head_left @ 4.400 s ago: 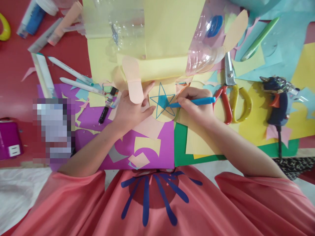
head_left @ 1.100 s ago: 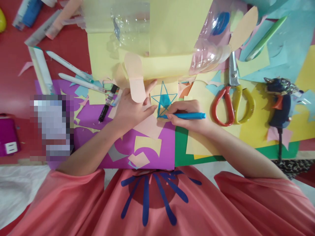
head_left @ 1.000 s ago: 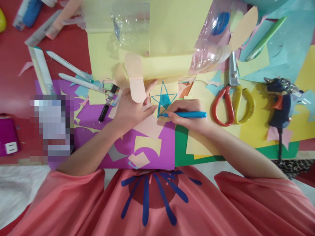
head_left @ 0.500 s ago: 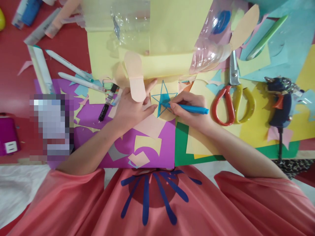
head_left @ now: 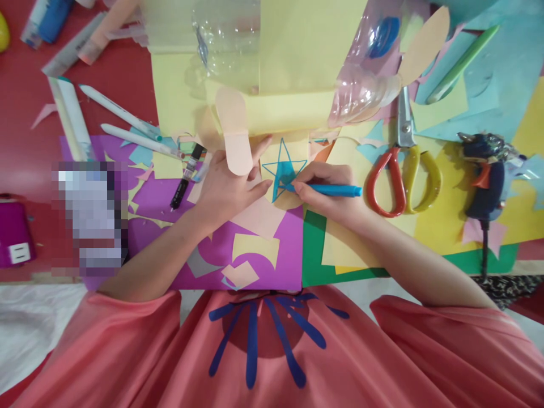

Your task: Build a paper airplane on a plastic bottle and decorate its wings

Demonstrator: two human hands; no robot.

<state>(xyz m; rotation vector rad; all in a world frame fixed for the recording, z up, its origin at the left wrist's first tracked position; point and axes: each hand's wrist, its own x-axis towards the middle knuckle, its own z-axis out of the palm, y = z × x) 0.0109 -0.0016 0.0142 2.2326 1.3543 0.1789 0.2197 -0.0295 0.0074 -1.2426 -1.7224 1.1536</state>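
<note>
My right hand (head_left: 325, 184) is closed around a blue marker (head_left: 335, 190), its tip down on a cream piece of paper (head_left: 300, 146). On that paper is a blue outlined star (head_left: 285, 169), its middle and lower left point coloured blue. My left hand (head_left: 232, 187) lies with fingers spread at the paper's left edge, index finger and thumb stretched toward the star. A pale peach rounded paper strip (head_left: 238, 150) stands over the back of the left hand and hides part of its fingers. Just behind the paper lies a clear plastic bottle (head_left: 227, 39) partly wrapped in yellow paper.
Scissors (head_left: 397, 175) with red and yellow handles lie right of my right hand, then a dark blue glue gun (head_left: 485, 190). A black pen (head_left: 186, 178), white markers (head_left: 121, 113) and a blurred-out phone (head_left: 93, 218) are on the left. Paper scraps (head_left: 255, 249) lie in front.
The blue marker and my right fingers have shifted very slightly, with the tip still at the star's lower part. My left hand stays in place.
</note>
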